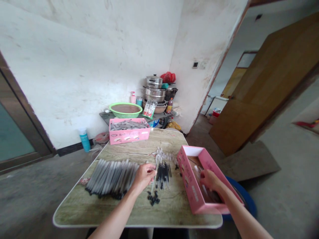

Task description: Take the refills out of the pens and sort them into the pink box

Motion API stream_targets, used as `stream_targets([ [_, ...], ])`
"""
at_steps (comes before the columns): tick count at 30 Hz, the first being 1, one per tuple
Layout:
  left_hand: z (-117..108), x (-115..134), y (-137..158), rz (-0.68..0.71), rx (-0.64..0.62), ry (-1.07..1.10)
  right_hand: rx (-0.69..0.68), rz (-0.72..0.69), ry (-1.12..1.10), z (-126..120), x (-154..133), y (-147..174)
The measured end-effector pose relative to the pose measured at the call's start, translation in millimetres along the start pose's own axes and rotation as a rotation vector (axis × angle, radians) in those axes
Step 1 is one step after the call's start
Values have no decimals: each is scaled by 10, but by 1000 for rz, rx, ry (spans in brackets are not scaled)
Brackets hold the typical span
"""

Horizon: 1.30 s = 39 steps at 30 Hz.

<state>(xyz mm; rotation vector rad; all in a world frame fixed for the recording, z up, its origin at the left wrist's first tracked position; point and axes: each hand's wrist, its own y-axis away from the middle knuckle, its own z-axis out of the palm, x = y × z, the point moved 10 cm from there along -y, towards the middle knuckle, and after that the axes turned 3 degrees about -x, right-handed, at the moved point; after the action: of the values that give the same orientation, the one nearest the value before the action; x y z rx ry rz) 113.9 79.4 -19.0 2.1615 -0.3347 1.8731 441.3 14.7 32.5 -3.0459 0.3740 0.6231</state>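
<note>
My left hand [144, 176] is closed in a pinch above the middle of the table, on what looks like a thin pen refill. Beside its fingertips lies a row of dark pen refills [163, 174]. Translucent pen barrels [112, 176] with dark ends are spread left of that hand. My right hand [211, 181] reaches into the near pink box [188, 182], its fingers closed around a translucent pen [204, 190], partly hidden and blurred. Small black plugs [153, 199] lie in a heap near the front, and pale grey caps [161, 154] are piled behind the refills.
Another pink box [129, 135], full of pen parts, stands at the table's back left. Behind it are a green basin [126, 110] and stacked steel pots [154, 88]. A blue round tub [239, 196] is below the right edge. A wooden door [269, 86] stands at right.
</note>
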Motion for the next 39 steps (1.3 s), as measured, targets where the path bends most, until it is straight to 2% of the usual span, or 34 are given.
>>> stream_targets([
  [5,14,272,201,54,-79,225,153,-116,-125,-497,-515,244],
  [6,13,320,235,58,-85,256,174,-139,-192,-550,-653,341],
  [7,10,361,264,58,-86,278,171,-169,-379,-565,-789,438],
  [10,3,483,330,73,-86,352,20,-231,-886,-373,-1219,681],
  [13,-7,610,378,111,-91,418,-135,-244,-1071,-73,-1553,842],
  [16,-27,707,420,148,-84,455,-265,-254,-1201,219,-1750,929],
  [20,-45,720,449,161,-62,495,-379,-230,-1321,569,-1860,975],
  [24,-67,614,438,124,-39,487,-425,-206,-1357,807,-1892,982],
  [28,-73,511,419,93,-42,477,-471,-195,-1366,921,-1917,996],
  [35,83,420,407,54,-158,486,-535,-151,-1404,1046,-1945,1000],
  [39,101,372,405,39,-182,534,-549,-127,-1403,1124,-1900,999],
])
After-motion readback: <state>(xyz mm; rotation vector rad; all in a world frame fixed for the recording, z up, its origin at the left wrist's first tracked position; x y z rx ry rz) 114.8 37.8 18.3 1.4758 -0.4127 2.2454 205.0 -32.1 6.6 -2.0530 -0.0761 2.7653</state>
